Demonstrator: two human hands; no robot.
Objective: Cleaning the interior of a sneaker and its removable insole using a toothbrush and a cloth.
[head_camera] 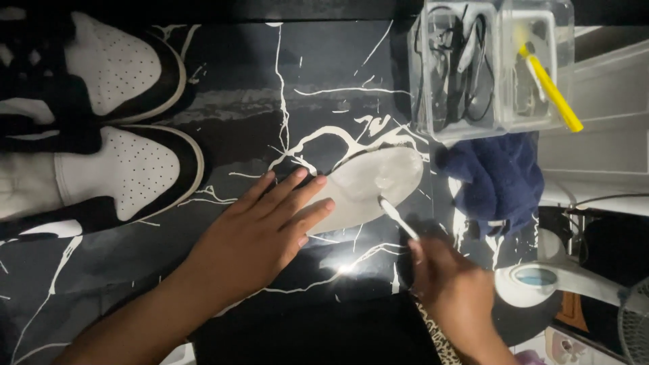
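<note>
L hand [260, 226] lay flat, fingers spread, pressing heel end of white insole [368, 186] on black marbled bench [270, 88], mid-bench toward its right edge. R hand [453, 290] clenched on white brush [397, 217], tip touching insole. Blue cloth [497, 179] just beside; sneakers [115, 115] at left edge.

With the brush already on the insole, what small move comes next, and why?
Probably a short stroke of the brush along the insole. The left hand presses flat on its near end, pinning it to the marbled table, and the right hand has the bristles on its surface.
</note>
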